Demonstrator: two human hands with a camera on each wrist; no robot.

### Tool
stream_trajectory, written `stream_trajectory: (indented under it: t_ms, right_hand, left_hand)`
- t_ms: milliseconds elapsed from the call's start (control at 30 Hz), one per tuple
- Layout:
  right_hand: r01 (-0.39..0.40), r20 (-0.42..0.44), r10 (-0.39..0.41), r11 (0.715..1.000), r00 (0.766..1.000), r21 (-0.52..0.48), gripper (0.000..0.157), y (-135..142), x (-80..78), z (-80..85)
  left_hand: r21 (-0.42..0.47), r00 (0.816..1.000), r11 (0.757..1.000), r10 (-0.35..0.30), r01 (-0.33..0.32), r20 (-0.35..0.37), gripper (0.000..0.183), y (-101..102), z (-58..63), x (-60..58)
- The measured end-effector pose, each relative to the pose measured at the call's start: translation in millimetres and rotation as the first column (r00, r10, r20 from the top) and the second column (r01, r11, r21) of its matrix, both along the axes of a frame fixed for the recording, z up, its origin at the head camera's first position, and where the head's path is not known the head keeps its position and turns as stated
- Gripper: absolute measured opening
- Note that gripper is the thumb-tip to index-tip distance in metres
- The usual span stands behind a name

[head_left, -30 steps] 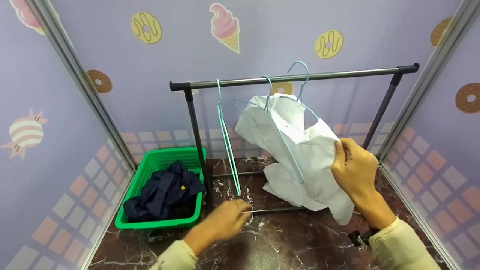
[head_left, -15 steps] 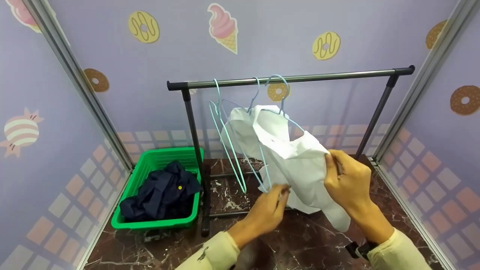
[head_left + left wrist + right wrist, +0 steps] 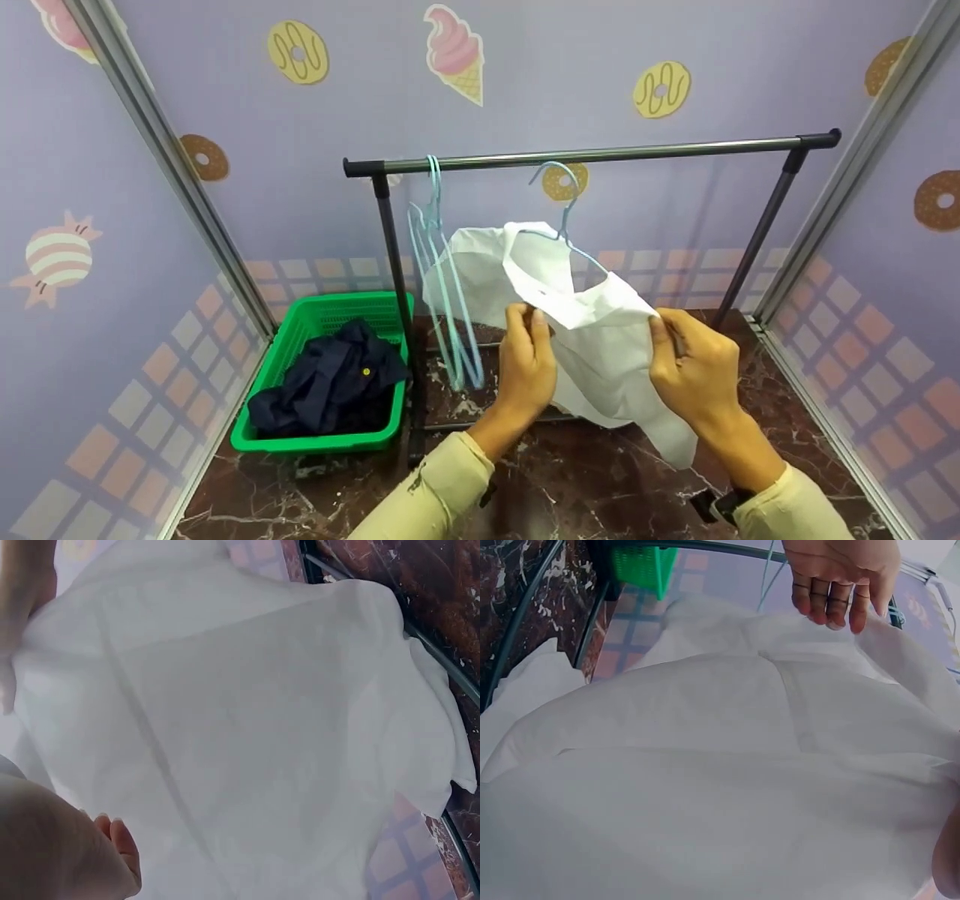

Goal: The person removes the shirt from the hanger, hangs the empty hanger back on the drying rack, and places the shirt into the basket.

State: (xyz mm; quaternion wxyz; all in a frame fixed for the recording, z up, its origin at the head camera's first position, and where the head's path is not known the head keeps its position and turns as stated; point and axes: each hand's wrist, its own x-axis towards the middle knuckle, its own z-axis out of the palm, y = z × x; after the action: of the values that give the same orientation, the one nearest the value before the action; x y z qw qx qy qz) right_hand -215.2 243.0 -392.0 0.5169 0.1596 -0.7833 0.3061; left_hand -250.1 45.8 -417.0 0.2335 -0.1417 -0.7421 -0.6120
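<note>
A white shirt (image 3: pixel 615 360) hangs spread on a light blue hanger (image 3: pixel 566 217), whose hook is in front of the rack's rail with its top slightly below it. My left hand (image 3: pixel 529 364) pinches the shirt's front edge by the collar. At the shoulder on the right side, my right hand (image 3: pixel 697 371) grips the cloth between thumb and fingers. In the left wrist view the shirt (image 3: pixel 240 720) fills most of the picture. The right wrist view shows the left hand's fingers (image 3: pixel 838 596) at the cloth's upper edge.
Bare blue-green hangers (image 3: pixel 457 330) hang together at the rail's left end. The metal clothes rack (image 3: pixel 675 150) stands against a patterned wall. A green basket (image 3: pixel 315 444) with a dark navy garment (image 3: pixel 330 382) sits left of it on the dark marbled floor (image 3: pixel 585 487).
A bare hanger has slid left along the rail to join the other. My left hand has moved right and up onto the shirt. The shirt's hanger has come down from above the rail.
</note>
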Motion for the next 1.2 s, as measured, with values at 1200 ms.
stream_trajectory:
  t_ms: [1200]
  right_hand:
    - [0.049,0.137,-0.065,0.992,0.988,0.115,0.028,-1,-20.5,5.8]
  left_hand:
    - [-0.237,0.978,0.969,0.024,-0.074,-0.206,0.012,-19,65.1,-36.7]
